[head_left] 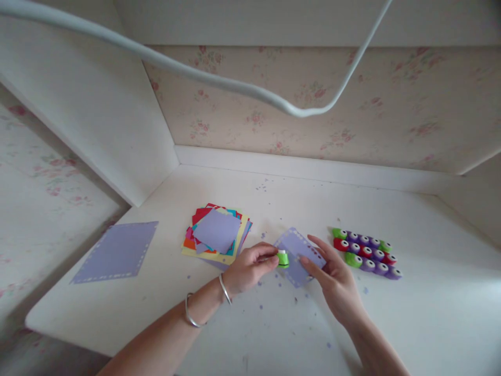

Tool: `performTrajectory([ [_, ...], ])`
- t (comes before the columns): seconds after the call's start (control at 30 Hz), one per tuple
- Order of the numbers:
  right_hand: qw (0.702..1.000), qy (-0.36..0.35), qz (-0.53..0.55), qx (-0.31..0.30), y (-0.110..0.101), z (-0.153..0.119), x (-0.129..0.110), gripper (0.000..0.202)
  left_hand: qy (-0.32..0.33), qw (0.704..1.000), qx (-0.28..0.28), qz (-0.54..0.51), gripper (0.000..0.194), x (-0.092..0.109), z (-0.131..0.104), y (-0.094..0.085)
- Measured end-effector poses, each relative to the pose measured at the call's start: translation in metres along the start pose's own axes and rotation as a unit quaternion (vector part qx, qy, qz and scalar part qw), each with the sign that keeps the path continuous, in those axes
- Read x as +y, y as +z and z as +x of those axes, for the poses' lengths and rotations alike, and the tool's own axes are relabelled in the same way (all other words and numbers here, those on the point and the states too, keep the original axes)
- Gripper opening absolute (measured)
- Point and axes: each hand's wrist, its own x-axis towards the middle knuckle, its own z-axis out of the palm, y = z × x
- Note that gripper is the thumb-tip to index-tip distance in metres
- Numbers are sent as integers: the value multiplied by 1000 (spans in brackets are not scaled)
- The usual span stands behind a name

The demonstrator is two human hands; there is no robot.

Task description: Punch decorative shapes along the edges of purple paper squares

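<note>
My left hand pinches a small green craft paper punch with a white top, at the left side of a purple paper sheet. The sheet has small cut-outs along its edges. My right hand grips this sheet at its right edge, thumb on top and fingers partly hidden behind it. Some darker reddish shapes show near the sheet's right corner. Whether the punch is around the paper's edge or only beside it, I cannot tell.
Right of my hands, several green, red and purple punches stand in rows. A stack of coloured paper lies to the left, and a larger punched purple sheet near the table's left edge. Purple paper bits dot the white table. A white cable hangs overhead.
</note>
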Motion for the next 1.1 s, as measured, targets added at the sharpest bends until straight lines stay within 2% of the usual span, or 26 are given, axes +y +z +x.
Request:
performTrajectory([
  [0.1, 1000, -1, 16, -19, 1, 0, 2, 64, -12, 997, 5, -70, 36, 0, 0, 1],
  [0.2, 1000, -10, 3, -13, 4, 2, 4, 61, -22, 994, 1, -105, 38, 0, -1, 2],
  [0.3, 1000, -18, -11, -10, 5, 4, 7, 59, -22, 996, -9, -84, 37, 1, -1, 1],
  [0.57, 998, -23, -35, -54, 6, 0, 14, 57, -26, 999, -11, -21, 39, -7, -2, 1],
  [0.7, 998, -27, -43, -31, 9, 0, 14, 56, -8, 1000, -10, -13, 38, -6, -1, 2],
  [0.8, 994, -77, -81, 17, 9, 0, 10, 48, 17, 1000, -3, 22, 35, -5, 0, 1],
  [0.87, 970, -161, -164, 81, 8, -3, 6, 36, 31, 997, 21, 63, 34, -6, 1, -1],
  [0.93, 924, -259, -254, 118, 9, -10, 3, 26, 43, 992, 56, 103, 35, -8, 3, -2],
  [1.0, 890, -321, -310, 93, 12, -17, 2, 21, 54, 986, 87, 132, 36, -10, 4, -3],
  [1.1, 874, -328, -358, 28, 21, -24, 5, 22, 70, 979, 119, 148, 36, -13, 4, 0],
])
